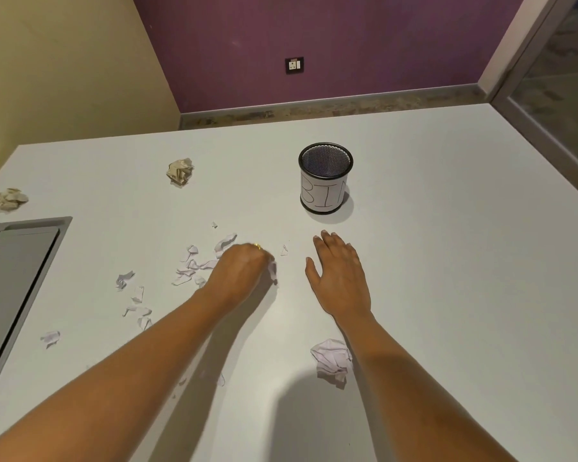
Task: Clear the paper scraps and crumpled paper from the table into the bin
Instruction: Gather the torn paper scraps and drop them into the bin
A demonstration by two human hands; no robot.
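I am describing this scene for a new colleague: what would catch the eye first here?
The black mesh bin labelled BIN stands upright on the white table, beyond both hands. The left hand grips some of the white paper scraps scattered to its left, while the right hand lies flat and open. A white crumpled paper sits beside the right forearm.

A grey recessed hatch (pixel 17 281) lies at far left. A socket plate (pixel 294 65) is mounted on the purple wall (pixel 347 45). A glazed door (pixel 554 95) stands at right.

Torn white scraps (pixel 189 266) scatter to my left; crumpled balls (pixel 180 171) lie apart; mesh bin (pixel 324 181) stands upright beyond.
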